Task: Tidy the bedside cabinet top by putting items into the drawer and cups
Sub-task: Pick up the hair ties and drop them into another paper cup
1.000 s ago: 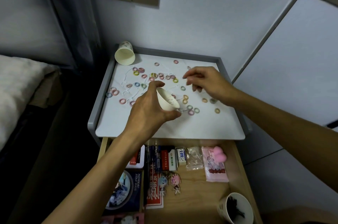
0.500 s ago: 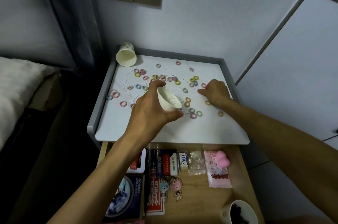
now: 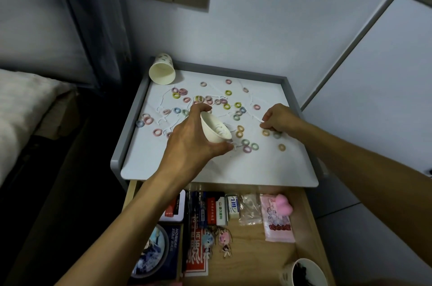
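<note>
white cabinet top (image 3: 257,169) strewn with coloured rings (image 3: 228,93); left hand (image 3: 191,143) holds cup (image 3: 214,128).

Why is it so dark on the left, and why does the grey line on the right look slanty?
Head view: light falls on the white cabinet top, leaving the bed in shadow; the wide-angle lens tilts straight edges near the sides; the cup at bottom right looks blurred.

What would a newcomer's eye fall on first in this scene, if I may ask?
Small pastel rings lie scattered over the white cabinet top. The left hand grips a tilted white paper cup, while the right hand, fingers curled, rests among the rings. Below, the open wooden drawer holds packets and keychains.
</note>
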A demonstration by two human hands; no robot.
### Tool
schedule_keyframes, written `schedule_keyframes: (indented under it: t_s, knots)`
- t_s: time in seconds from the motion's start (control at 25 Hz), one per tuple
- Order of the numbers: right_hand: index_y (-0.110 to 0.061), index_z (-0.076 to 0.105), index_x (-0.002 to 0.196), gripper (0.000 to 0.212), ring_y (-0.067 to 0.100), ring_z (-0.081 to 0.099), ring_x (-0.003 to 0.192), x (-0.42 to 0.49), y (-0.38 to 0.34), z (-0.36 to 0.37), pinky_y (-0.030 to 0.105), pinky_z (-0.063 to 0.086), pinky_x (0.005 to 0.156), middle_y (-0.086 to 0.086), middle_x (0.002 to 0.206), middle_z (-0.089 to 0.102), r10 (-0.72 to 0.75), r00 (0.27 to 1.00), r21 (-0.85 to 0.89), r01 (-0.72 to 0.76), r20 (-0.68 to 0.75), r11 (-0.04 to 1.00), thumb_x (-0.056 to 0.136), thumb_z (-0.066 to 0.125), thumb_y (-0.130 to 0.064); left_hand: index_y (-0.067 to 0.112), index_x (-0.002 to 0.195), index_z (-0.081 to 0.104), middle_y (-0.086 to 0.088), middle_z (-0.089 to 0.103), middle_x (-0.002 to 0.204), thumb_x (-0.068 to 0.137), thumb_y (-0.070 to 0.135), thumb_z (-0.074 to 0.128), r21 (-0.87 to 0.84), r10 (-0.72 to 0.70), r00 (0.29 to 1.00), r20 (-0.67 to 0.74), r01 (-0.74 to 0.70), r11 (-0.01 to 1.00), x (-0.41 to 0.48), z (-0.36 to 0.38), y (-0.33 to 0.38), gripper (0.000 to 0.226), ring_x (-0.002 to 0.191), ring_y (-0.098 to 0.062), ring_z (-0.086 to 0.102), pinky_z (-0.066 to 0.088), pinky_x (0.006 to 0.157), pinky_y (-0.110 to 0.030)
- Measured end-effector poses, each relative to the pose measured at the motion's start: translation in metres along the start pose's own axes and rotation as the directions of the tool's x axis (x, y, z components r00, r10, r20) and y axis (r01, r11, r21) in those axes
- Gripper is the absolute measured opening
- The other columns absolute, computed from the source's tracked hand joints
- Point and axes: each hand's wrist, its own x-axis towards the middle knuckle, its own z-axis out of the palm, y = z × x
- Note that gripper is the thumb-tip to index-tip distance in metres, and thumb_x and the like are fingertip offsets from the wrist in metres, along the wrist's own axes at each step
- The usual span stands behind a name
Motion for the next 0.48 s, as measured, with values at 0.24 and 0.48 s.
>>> schedule_keyframes:
  t_s: [0.24, 0.48]
  knots:
    - [-0.008, 0.068, 0.109, 0.025, 0.025, 0.065, 0.097, 0.006, -0.027, 0.004, 0.029, 0.05, 0.082, 0.011, 0.109, 0.068, -0.042, 0.985, 0.217, 0.078, -0.167, 0.973, 0.086, 0.072, -0.018, 0.031, 0.133, 0.04, 0.011, 0.05, 0.109, 0.066, 0.039, 0.087, -0.008, -0.011, 1.0, -0.001, 0.011, 1.0, 0.001, -0.003, 0.0, 0.083, 0.094, -0.015, 0.054, 0.05, 0.071, -0.027]
    - [0.002, 0.07, 0.103, 0.033, 0.031, 0.065, 0.091, 0.02, -0.04, 0.014, 0.042, 0.055, 0.088, 0.017, 0.103, 0.07, -0.079, 0.985, 0.037, 0.086, -0.155, 0.996, 0.086, 0.072, -0.027, 0.032, 0.134, 0.04, 0.01, 0.051, 0.109, 0.066, 0.041, 0.087, -0.019, -0.024, 1.0, -0.005, 0.024, 1.0, 0.003, -0.007, -0.001, 0.083, 0.095, -0.016, 0.054, 0.056, 0.074, -0.035]
